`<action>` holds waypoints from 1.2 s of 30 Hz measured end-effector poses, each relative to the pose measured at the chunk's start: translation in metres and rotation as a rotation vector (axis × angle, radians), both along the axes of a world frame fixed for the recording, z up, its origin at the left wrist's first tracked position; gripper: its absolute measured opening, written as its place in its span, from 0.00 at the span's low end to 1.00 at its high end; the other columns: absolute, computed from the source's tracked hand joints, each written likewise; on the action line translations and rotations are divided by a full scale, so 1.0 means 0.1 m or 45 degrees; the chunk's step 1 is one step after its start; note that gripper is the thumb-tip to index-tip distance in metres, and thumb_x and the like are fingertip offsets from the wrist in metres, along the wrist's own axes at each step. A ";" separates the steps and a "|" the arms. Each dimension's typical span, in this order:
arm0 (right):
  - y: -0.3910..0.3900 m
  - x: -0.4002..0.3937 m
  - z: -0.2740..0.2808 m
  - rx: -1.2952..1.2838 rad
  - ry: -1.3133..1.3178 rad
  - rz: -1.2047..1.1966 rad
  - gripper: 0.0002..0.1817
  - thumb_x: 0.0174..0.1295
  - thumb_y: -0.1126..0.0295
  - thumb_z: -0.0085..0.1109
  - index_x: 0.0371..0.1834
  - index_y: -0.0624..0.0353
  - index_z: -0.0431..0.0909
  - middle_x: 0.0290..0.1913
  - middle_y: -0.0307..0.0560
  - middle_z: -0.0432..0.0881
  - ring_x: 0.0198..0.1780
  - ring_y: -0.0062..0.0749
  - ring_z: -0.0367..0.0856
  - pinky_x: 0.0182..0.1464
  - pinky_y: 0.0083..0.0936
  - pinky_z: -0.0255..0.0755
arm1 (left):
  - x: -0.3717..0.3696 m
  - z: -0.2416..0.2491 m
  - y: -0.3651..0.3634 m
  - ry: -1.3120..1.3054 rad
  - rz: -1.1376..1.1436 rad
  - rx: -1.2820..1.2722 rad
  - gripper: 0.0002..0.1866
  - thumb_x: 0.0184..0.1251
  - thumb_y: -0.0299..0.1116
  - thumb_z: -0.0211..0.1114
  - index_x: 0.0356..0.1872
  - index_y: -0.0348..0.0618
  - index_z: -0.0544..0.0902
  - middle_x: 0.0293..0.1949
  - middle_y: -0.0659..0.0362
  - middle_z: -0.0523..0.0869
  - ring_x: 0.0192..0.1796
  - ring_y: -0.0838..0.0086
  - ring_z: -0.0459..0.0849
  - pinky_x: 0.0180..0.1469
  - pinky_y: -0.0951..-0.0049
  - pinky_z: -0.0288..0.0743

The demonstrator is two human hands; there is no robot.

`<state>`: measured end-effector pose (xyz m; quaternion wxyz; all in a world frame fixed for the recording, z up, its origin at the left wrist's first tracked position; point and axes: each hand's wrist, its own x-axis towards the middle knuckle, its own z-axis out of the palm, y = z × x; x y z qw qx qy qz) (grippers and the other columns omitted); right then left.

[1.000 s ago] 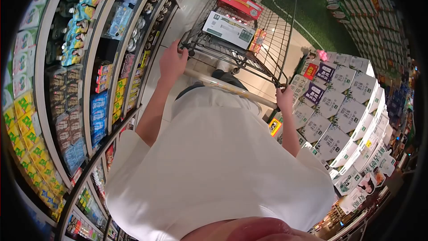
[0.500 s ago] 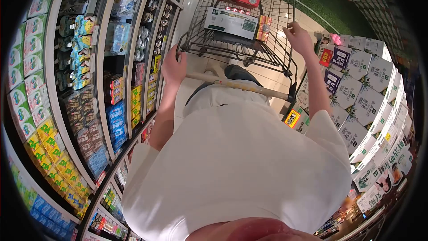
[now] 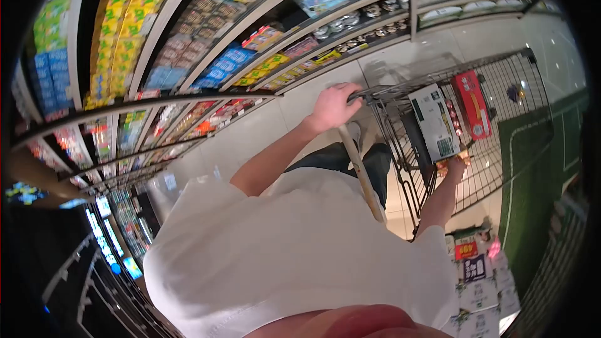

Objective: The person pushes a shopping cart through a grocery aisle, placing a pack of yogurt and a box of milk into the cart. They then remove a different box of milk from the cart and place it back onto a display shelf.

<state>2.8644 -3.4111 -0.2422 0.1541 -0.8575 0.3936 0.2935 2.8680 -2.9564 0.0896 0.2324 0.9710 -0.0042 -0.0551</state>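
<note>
A wire shopping cart (image 3: 501,156) stands in front of me. My left hand (image 3: 335,107) is wrapped round the left end of its handle (image 3: 362,172). Inside the cart, my right hand (image 3: 455,168) is at a small orange pack (image 3: 443,166), which it partly covers; the fingertips are hard to make out. A white carton (image 3: 433,122) lies beside that pack. Farther in is a red box (image 3: 472,105), and a row of small red-topped items (image 3: 453,119) sits between the two boxes.
Shelves of packaged goods (image 3: 219,69) run along the left and across the top. Stacked white cartons (image 3: 479,294) stand at the lower right, by a green floor area (image 3: 532,194). Pale floor tiles (image 3: 275,125) show between shelves and cart.
The view has turned, so the cart now lies to the right. My right hand has moved from above the cart's side down to the orange pack. My left hand has closed round the handle's end.
</note>
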 end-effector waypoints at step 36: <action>1.58 -0.44 5.27 0.824 -1.225 0.091 0.27 0.67 0.60 0.70 0.62 0.63 0.72 0.43 0.45 0.85 0.45 0.30 0.82 0.52 0.30 0.76 | -0.01 0.81 0.29 0.530 -0.372 -1.531 0.37 0.85 0.55 0.57 0.83 0.42 0.62 0.77 0.52 0.75 0.80 0.63 0.70 0.79 0.59 0.66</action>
